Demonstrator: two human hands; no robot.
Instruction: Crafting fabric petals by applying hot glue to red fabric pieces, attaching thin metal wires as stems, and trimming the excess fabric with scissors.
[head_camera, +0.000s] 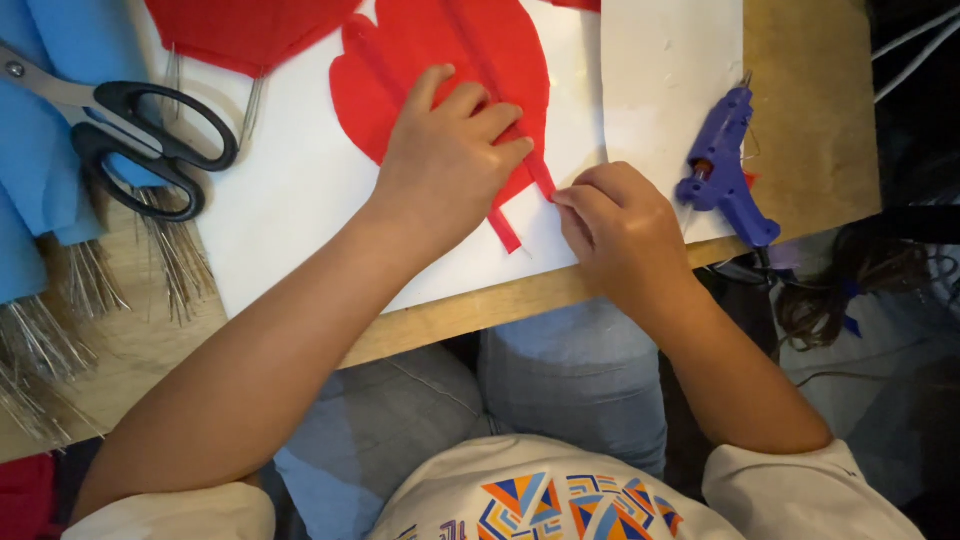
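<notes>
Home craft corner, wooden board (810, 110), scissors (130, 125), purple glue gun (725, 170), red paper (440, 45)

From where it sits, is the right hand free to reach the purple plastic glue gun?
Probably yes. The right hand pinches the thin red paper strip beside the purple plastic glue gun, and only bare white sheet lies between them; it would have to release the strip first.

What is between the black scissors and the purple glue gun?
In the head view, between the scissors and glue gun lie white paper, the red cutout and both hands: left, right.
</notes>
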